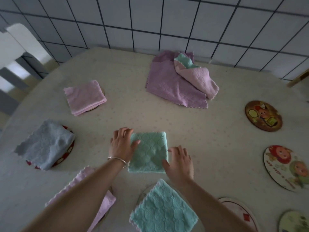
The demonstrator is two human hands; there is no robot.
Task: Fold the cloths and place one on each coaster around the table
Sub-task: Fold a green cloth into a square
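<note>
A folded green cloth (149,152) lies mid-tabletop (217,148). The left hand (122,144) rests flat on its left edge, the right hand (179,162) flat at its right edge, fingers straight.

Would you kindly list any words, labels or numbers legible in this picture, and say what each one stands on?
None can be read.
Round white cartoon coaster at the right: a curved line of lettering, too blurred to read.
Round pale coaster with a red square mark at the lower right: mark too small to read.
</note>
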